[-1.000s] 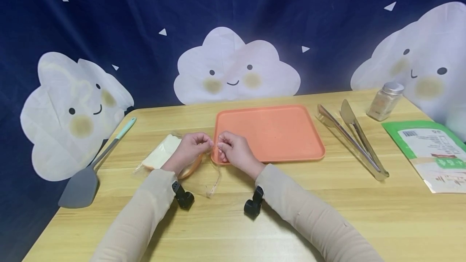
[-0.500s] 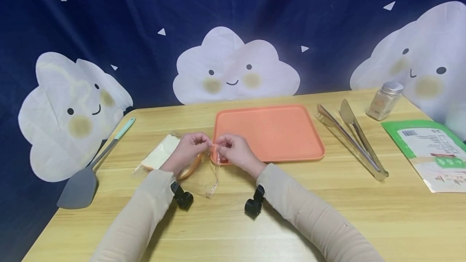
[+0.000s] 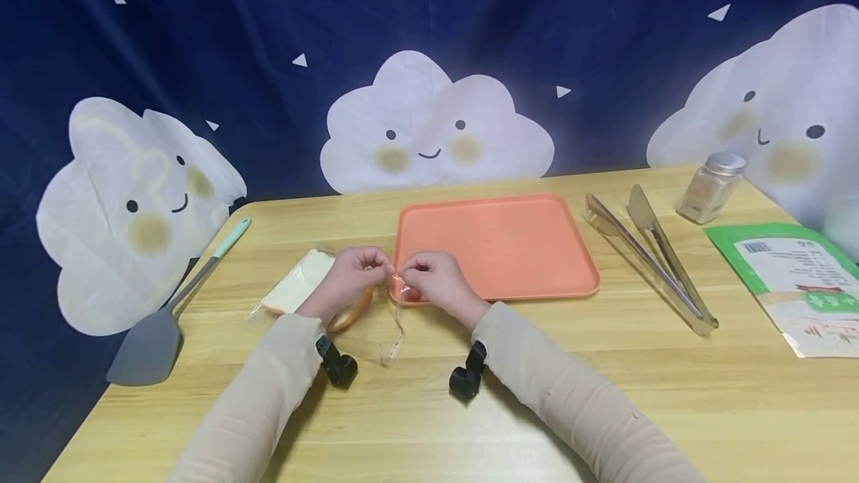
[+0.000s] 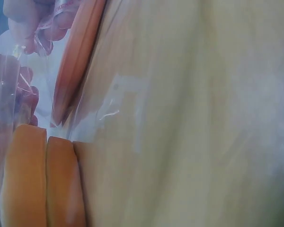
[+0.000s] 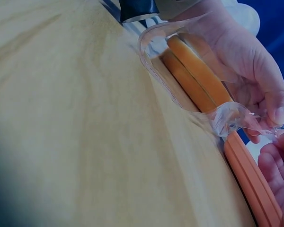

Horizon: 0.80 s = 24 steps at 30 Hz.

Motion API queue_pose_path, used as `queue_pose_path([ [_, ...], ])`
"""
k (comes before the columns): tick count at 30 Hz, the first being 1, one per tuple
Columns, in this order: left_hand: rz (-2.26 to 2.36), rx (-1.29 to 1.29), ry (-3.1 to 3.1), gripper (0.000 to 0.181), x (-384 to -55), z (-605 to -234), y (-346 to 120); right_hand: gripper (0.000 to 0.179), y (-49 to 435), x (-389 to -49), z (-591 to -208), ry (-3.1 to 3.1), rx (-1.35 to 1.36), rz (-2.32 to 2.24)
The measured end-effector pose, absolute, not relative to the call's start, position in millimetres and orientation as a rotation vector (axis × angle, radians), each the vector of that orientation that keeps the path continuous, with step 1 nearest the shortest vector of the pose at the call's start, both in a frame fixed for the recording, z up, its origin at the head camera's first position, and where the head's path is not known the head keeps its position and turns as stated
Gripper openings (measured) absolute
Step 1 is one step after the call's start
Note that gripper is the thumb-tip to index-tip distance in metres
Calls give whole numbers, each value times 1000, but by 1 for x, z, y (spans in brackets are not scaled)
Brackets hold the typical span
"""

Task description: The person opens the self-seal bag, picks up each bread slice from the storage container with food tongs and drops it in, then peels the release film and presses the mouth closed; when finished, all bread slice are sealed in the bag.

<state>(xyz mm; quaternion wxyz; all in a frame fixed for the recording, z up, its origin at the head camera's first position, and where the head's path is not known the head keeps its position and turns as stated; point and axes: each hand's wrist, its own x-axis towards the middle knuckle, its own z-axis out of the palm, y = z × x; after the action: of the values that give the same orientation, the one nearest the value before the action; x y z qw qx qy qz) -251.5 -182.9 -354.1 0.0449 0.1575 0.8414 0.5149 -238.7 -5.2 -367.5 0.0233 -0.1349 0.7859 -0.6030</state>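
Note:
Slices of bread (image 3: 298,280) with brown crusts lie inside a clear plastic bag (image 5: 227,118), left of the tray. Reaching across the bread, my left hand (image 3: 349,279) pinches the bag's gathered plastic between thumb and fingers. My right hand (image 3: 438,282) pinches the same plastic close by, over the left edge of the orange tray (image 3: 503,244). The fingertips of both hands nearly meet. A loose printed strip of the bag hangs below them toward the table. In the left wrist view, two bread crusts (image 4: 26,175) show through the film.
A grey spatula (image 3: 150,341) with a mint handle lies at the left table edge. Right of the tray are metal tongs (image 3: 661,267), a glass jar (image 3: 710,188) with a silver lid, and a green-and-white packet (image 3: 798,282). A blue cloud-print curtain (image 3: 429,13) hangs behind the table.
Both hands stay in nearly the same place, making small finger movements on the plastic. The bag's loose strip has shifted slightly beneath them. Everything else lies where it was.

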Motion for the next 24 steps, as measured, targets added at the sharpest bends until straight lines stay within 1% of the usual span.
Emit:
queue_pose_path([
  [8, 1575, 458, 2585, 10, -251, -354, -183, 14, -5, -239, -368, 2432, -435, -1869],
  [17, 1582, 462, 2576, 8, -250, -354, -183, 13, -5, -239, -369, 2442, -432, -1857],
  [24, 1570, 480, 2567, 10, -251, -354, -183, 12, -6, -240, -368, 2442, -417, -1846],
])
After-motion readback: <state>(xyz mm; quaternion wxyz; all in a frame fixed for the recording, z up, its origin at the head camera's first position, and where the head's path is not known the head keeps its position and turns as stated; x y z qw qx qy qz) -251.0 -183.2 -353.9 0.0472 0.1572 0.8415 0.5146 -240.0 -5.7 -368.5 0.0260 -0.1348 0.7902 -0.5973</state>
